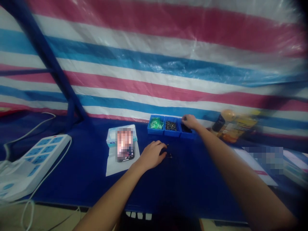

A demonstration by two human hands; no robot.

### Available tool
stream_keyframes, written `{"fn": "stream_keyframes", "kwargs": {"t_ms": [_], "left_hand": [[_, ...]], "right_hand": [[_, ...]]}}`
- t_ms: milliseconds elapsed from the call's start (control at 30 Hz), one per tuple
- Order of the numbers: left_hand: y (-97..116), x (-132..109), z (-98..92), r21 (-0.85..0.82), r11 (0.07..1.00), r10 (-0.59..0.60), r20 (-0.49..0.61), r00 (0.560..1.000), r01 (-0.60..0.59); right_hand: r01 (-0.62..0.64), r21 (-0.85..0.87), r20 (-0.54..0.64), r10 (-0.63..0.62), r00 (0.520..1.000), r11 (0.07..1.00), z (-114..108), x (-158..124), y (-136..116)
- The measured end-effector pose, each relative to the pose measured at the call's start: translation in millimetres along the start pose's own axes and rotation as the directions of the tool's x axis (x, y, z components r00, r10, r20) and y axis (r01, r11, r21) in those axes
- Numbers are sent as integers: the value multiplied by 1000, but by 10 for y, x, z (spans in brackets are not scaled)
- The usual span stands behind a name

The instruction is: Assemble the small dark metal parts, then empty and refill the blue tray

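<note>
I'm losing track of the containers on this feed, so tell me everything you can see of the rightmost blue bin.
The rightmost blue bin is small, open-topped and apparently plastic, standing upright toward the back of the blue table, next to the middle bin. Dark contents lie inside, too indistinct to identify. The right hand partly hides its back; whether the fingers touch the bin is unclear.
</note>
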State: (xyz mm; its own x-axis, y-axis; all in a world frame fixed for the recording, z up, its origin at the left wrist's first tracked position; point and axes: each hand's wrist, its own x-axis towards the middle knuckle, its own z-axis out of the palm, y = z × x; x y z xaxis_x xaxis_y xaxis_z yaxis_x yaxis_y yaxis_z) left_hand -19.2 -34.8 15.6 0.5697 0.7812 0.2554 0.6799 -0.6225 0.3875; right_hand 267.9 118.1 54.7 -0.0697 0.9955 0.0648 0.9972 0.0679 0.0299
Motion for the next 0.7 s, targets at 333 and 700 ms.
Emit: {"fn": "stream_keyframes", "kwargs": {"t_ms": [333, 700], "left_hand": [[5, 0, 3, -14, 1000, -1, -5, 1000, 1], [3, 0, 15, -23, 1000, -10, -4, 1000, 10]], "right_hand": [[108, -36, 106, -104, 989, 993, 52, 47, -58], [43, -43, 123, -38, 992, 998, 106, 122, -101]]}}
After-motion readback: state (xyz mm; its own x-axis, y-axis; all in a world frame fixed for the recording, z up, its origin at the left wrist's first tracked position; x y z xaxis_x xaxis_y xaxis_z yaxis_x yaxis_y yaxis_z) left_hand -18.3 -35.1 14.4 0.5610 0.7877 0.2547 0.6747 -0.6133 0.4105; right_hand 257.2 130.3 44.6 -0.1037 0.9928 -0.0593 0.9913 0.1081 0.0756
